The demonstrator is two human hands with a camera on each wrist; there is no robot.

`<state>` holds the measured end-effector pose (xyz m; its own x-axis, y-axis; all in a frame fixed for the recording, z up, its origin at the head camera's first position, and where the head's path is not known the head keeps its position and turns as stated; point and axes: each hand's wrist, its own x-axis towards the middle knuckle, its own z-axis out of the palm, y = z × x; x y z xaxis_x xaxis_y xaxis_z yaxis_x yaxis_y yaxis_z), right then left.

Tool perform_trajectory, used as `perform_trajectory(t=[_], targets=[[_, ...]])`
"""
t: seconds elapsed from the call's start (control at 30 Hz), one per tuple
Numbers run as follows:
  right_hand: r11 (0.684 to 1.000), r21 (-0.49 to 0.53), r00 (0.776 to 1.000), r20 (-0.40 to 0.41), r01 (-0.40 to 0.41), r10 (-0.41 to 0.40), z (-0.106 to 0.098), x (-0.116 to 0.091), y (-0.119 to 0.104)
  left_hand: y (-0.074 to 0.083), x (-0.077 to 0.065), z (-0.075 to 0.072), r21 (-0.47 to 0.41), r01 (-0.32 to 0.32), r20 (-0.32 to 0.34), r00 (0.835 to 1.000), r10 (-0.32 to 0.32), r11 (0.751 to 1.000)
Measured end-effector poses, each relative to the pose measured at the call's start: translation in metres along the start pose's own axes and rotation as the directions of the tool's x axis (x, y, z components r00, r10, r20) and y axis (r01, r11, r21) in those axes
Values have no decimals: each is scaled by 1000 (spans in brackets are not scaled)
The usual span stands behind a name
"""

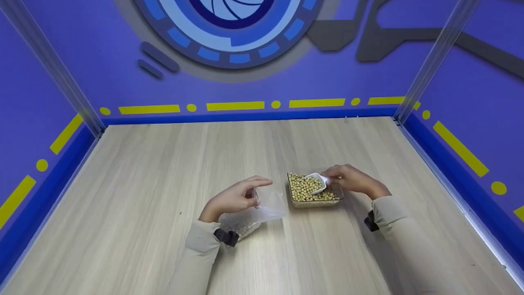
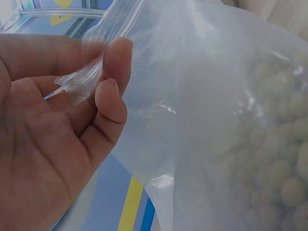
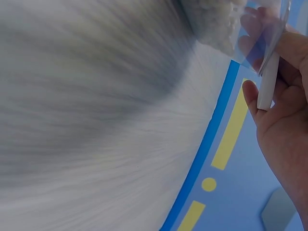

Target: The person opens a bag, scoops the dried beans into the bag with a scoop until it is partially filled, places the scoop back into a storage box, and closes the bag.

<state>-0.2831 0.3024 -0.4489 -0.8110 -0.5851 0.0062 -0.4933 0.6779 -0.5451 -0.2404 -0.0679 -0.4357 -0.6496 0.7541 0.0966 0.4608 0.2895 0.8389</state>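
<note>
My left hand pinches the mouth of a clear zip bag, its fingers curled at the zip edge. Through the bag's plastic in the left wrist view, pale round beans show in the lower part. To the right stands a clear rectangular container filled with yellowish round beans. My right hand grips a white scoop at the container's right side, with the scoop's bowl down among the beans. In the right wrist view, the scoop's white handle lies between thumb and fingers.
Both hands work over a pale wood-grain table. Blue printed walls with yellow marks enclose its back and sides. A black wrist strap sits on the left sleeve, and another on the right.
</note>
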Motion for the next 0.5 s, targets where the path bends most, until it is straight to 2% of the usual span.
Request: perform_trajectory(t=[0.5], targets=[[999, 35, 999, -31, 29, -28, 0, -4, 4, 0, 0, 0, -25, 17, -9, 1000, -17, 1000]])
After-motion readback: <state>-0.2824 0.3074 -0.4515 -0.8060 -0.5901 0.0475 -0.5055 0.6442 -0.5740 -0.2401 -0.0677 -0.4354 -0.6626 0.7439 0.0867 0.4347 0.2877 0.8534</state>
